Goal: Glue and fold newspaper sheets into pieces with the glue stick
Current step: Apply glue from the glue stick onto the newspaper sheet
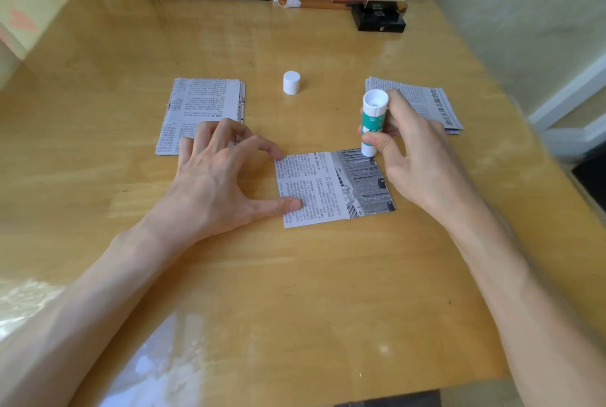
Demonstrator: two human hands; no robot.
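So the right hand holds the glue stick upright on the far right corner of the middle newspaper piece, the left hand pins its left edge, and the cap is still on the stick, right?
Not quite: the head view shows the cap off, standing alone on the table farther back. The rest holds: the right hand holds the glue stick upright on the far right corner of the middle newspaper piece, and the left hand pins its left edge.

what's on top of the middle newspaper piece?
The left hand pins its left edge; the glue stick, held in the right hand, touches the newspaper piece at its far right corner. Glue not visible.
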